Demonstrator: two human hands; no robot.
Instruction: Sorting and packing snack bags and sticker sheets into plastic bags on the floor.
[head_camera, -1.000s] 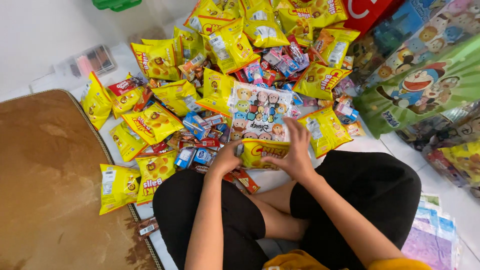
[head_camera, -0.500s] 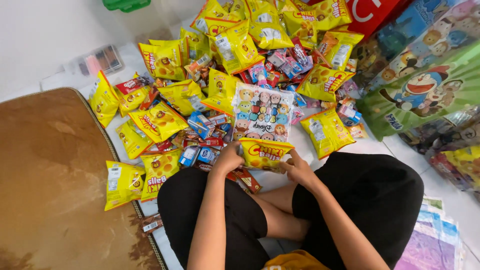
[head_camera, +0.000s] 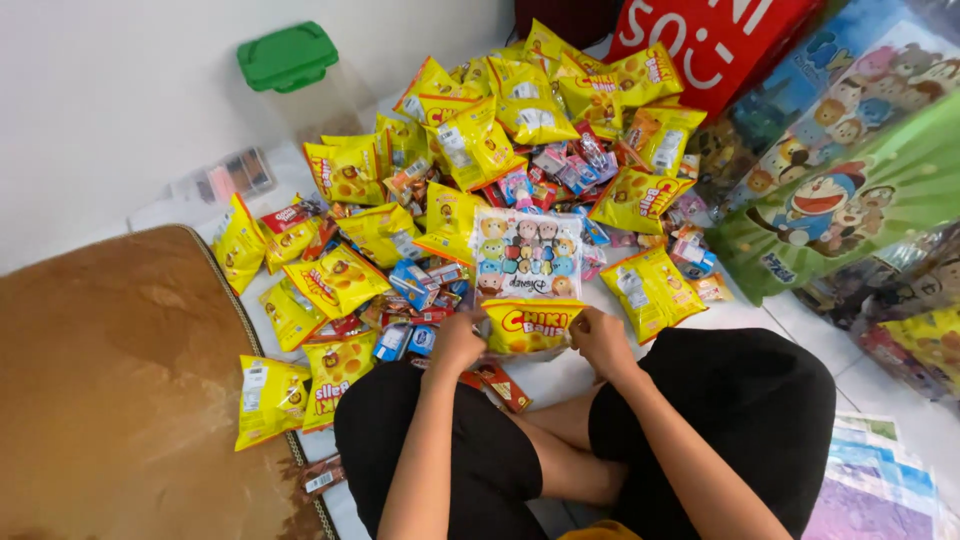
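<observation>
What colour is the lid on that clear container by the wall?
Green lid, clearest in the head view.

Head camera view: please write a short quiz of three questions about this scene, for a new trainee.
1. True or false: the left hand and the right hand both grip the yellow snack bag.
2. What lies directly beyond that bag on the floor? A) clear gift bag with cartoon faces B) green lid C) brown rug
3. Fill in: the green lid sits on a clear container beside the white ____.

Key
1. True; each hand holds one side edge.
2. A.
3. wall.
</observation>
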